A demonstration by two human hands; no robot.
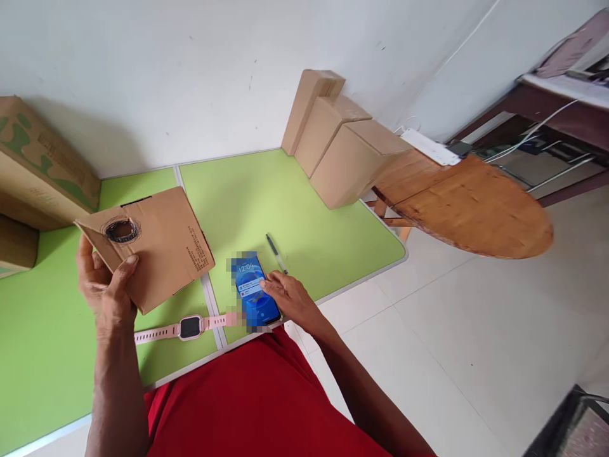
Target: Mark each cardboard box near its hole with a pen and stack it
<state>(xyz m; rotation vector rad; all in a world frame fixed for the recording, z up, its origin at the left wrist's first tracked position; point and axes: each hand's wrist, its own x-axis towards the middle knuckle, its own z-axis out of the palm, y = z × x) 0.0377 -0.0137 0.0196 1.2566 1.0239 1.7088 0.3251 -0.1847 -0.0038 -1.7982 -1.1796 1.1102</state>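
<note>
My left hand (111,282) grips a brown folded cardboard piece (162,247) by its lower left side, thumb on top and fingers underneath. A hole with dark scribbled edges is cut near its upper left, and small print runs along its right side. My right hand (290,295) is closed on the right edge of a smartphone (257,304), thumb over its lit blue screen, which reads 12:04. A pink smartwatch (190,327) lies on the green table (238,190) between the two hands. Just beyond the phone rests a pen (276,252).
Large cardboard cartons (52,171) stand at the left. Several brown boxes (352,152) line the table's far right side by the wall. Beyond them is an oval wooden table (480,206) with a white power strip (431,147). A dark desk (561,117) stands farther right.
</note>
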